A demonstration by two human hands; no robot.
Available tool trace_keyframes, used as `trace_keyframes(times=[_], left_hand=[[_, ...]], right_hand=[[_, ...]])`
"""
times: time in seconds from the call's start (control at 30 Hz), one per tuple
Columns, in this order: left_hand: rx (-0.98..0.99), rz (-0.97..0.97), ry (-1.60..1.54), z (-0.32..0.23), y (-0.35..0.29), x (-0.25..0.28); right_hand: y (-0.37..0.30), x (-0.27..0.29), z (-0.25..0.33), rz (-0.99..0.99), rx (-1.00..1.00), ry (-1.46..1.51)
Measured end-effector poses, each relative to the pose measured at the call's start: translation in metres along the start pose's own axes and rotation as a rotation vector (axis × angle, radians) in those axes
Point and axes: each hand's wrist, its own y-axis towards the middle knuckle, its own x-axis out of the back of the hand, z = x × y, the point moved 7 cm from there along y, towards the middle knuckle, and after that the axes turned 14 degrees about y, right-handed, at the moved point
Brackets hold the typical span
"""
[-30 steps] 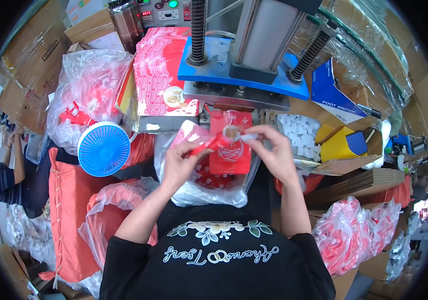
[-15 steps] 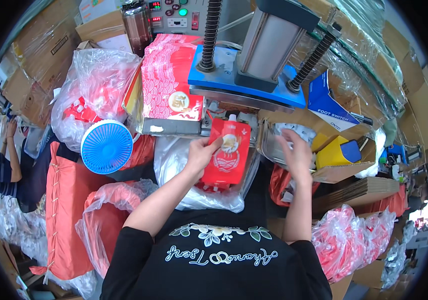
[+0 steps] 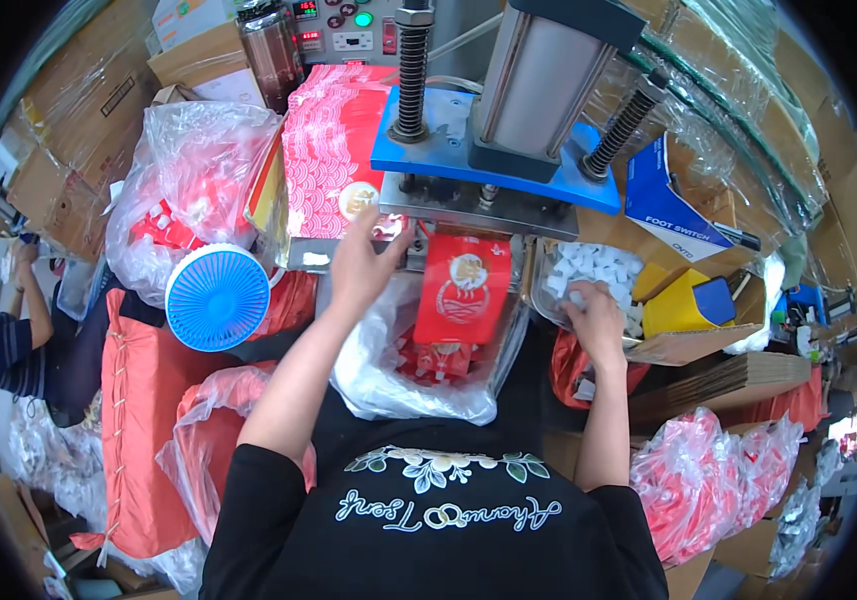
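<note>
A red pouch (image 3: pixel 461 300) with a pale printed emblem hangs from the heat press (image 3: pixel 479 205), its top edge hidden under the metal plate. My left hand (image 3: pixel 364 265) is at the near edge of a stack of red patterned pouches (image 3: pixel 334 150), fingers apart and nothing in them. Inside a clear plastic tray (image 3: pixel 541 300), my right hand (image 3: pixel 599 320) reaches among small white plastic spouts (image 3: pixel 594 265). Its fingers are curled down; what they pinch is hidden. Beneath the hanging pouch, several red pouches (image 3: pixel 439 362) lie in a plastic-lined container (image 3: pixel 364 370).
A blue fan (image 3: pixel 217 298) stands at left before a clear bag of red pouches (image 3: pixel 194 160). A blue box (image 3: pixel 664 200) and a yellow box (image 3: pixel 684 305) are beside the tray. Bagged red goods (image 3: pixel 704 480) lie lower right. Another person (image 3: pixel 4 340) works at far left.
My left hand has let go of the pouch and moved left to the stack. The pouch is now held at the press, whose plate looks lower. My right hand has come down into the spouts.
</note>
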Motion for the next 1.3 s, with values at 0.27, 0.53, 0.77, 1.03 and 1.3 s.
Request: trace_keyframes(times=[0.27, 0.53, 0.77, 1.03, 1.3], left_hand=[[-0.101, -0.112, 0.147, 0.039, -0.042, 0.043], [0.123, 0.269, -0.513, -0.007, -0.094, -0.005], [0.036, 0.342, -0.600, -0.007, -0.125, -0.030], [0.177, 0.356, -0.745, -0.007, -0.123, -0.044], [0.068, 0.444, -0.676, -0.015, -0.117, -0.057]], right_hand=[[0.004, 0.014, -0.004, -0.100, -0.113, 0.830], [-0.001, -0.010, 0.119, 0.011, 0.065, 0.667], [-0.011, -0.049, 0.130, 0.190, 0.171, 0.622], [0.002, -0.023, 0.117, 0.094, 0.257, 0.424], [0.003, -0.055, 0.109, 0.201, 0.065, 0.627]])
